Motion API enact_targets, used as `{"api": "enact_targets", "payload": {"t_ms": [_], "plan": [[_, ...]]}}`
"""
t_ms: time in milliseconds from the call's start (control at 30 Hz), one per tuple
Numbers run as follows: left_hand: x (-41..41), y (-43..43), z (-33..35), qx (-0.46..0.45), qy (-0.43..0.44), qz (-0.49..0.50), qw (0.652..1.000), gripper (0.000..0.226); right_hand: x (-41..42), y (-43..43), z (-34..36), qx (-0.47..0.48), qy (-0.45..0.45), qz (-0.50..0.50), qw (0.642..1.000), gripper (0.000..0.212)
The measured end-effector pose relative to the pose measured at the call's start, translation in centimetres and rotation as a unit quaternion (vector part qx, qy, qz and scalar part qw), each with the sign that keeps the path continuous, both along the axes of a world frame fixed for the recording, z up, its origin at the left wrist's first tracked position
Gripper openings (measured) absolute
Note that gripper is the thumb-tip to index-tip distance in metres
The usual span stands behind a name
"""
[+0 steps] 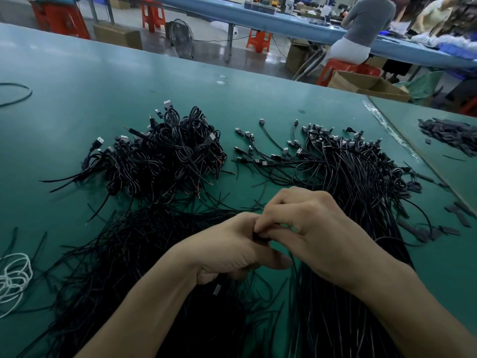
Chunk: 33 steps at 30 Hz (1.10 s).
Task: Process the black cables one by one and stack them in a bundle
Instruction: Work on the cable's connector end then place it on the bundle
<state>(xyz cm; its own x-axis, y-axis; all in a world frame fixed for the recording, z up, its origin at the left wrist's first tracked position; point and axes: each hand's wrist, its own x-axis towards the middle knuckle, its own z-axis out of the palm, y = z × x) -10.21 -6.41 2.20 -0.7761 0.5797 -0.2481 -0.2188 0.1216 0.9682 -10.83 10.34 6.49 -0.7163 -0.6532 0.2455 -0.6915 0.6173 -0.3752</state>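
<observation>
My left hand and my right hand meet over the middle of the green table. Together they pinch one black cable between their fingertips; a metal plug hangs below my left hand. A coiled heap of black cables lies at the back left. A long fan of straight black cables with USB plugs runs down the right side. Loose black cables spread beneath my left forearm.
White cord loops lie at the left edge. Small flat black pieces are piled on the adjoining table at the right. A person sits on a red stool at the far bench, beside cardboard boxes and a floor fan.
</observation>
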Motion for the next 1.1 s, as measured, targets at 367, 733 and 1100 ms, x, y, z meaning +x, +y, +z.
{"api": "enact_targets", "payload": {"t_ms": [367,733,1100], "plan": [[-0.4,0.1,0.4,0.288,-0.184,0.033,0.939,0.009,-0.2,0.7,-0.3,-0.120,0.051,-0.059,0.990,0.022],[-1.0,1.0,-1.5,-0.051,0.216,0.265,0.939,0.030,0.1,-1.5,-2.8,-0.477,-0.090,-0.151,0.861,0.018],[-1.2,0.0,-0.4,0.090,0.214,0.258,0.938,0.044,-0.7,-1.0,-3.3,-0.533,-0.372,-0.128,0.749,0.018]]}}
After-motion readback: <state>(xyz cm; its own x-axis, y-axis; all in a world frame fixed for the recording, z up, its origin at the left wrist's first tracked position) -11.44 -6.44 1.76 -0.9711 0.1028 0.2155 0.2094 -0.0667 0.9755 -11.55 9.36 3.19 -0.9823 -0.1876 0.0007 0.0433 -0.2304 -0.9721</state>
